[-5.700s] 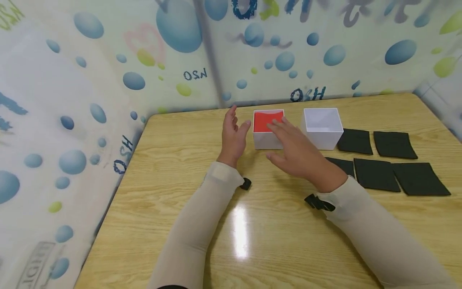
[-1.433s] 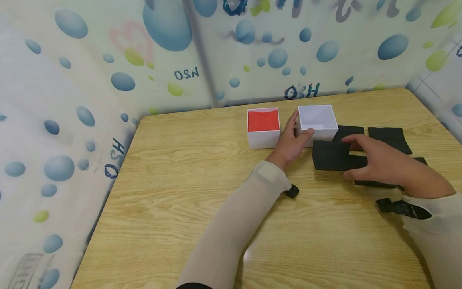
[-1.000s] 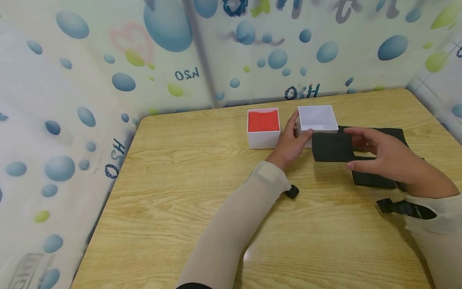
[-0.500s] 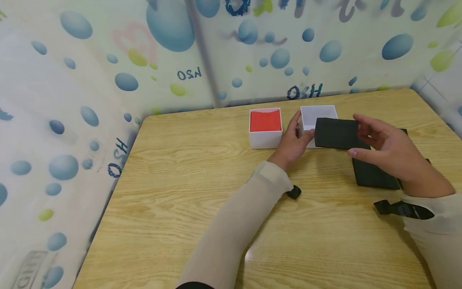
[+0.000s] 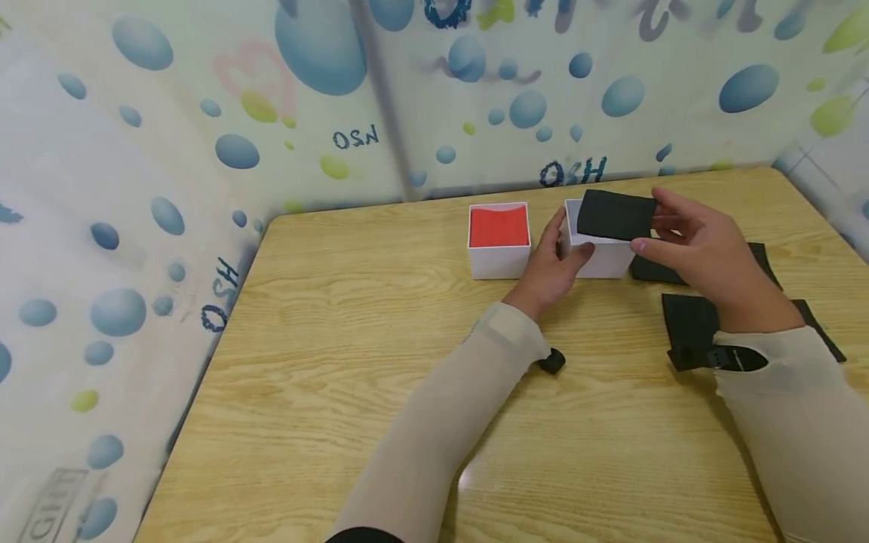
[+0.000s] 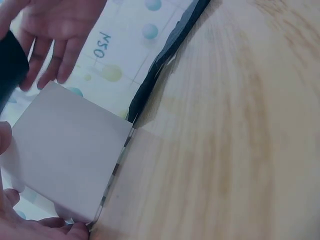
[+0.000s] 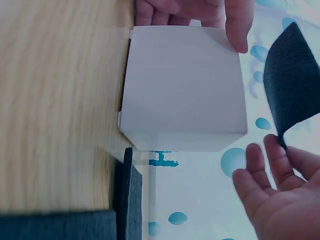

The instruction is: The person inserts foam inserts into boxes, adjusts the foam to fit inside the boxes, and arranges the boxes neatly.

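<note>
My right hand (image 5: 706,253) pinches a black cloth square (image 5: 614,215) by its right edge, over the right-hand white box (image 5: 604,262). In the right wrist view the cloth square (image 7: 292,80) rises bent from between thumb and fingers. My left hand (image 5: 546,275) grips that open-topped box at its left side, thumb on the front face near the rim. The right wrist view shows the left thumb on the box wall (image 7: 185,80), other fingers behind it. Most of the box's inside is hidden by the cloth.
Left of my left hand stands a second white box (image 5: 498,264) with red material (image 5: 498,226) filling its top. Several more black squares (image 5: 689,320) lie on the wooden table (image 5: 339,339) at right, partly under my right arm. A patterned wall backs the table.
From beside the box's front right, the right hand has lifted the black cloth square up and left over the box opening. Earlier, both hands were free; the left has since taken hold of the right-hand box.
</note>
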A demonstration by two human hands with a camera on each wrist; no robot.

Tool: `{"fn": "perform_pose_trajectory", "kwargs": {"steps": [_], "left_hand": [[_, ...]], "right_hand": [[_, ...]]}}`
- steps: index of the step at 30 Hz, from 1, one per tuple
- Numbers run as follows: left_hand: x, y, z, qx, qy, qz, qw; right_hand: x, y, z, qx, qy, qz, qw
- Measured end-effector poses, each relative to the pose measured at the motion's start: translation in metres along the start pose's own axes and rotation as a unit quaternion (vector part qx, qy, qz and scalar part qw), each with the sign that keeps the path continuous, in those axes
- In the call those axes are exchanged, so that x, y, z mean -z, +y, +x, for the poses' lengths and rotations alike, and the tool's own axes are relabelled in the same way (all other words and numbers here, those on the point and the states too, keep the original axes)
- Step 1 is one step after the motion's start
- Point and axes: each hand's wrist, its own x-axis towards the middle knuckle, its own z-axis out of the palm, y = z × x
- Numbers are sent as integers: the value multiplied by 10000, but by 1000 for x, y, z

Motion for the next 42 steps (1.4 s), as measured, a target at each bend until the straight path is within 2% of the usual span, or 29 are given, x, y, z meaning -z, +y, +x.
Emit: {"fn": "perform_pose_trajectory", "kwargs": {"steps": [3,7,22,42], "left_hand": [[0,0,1,-33,-14,20,10000],[0,1,0,-62,-52,71,9999],[0,3,-2,-46,-40,184,9998],[-1,3,-2,40,60,292,9995]], "right_hand": [[-4,-2,9,-185,-35,-86,9998],[-7,-1,14,-201,-67,-83,9997],[-13,10,18,-15,-328,-55,9994],[-25,14,20,-238,-411,-239,9986]]}}
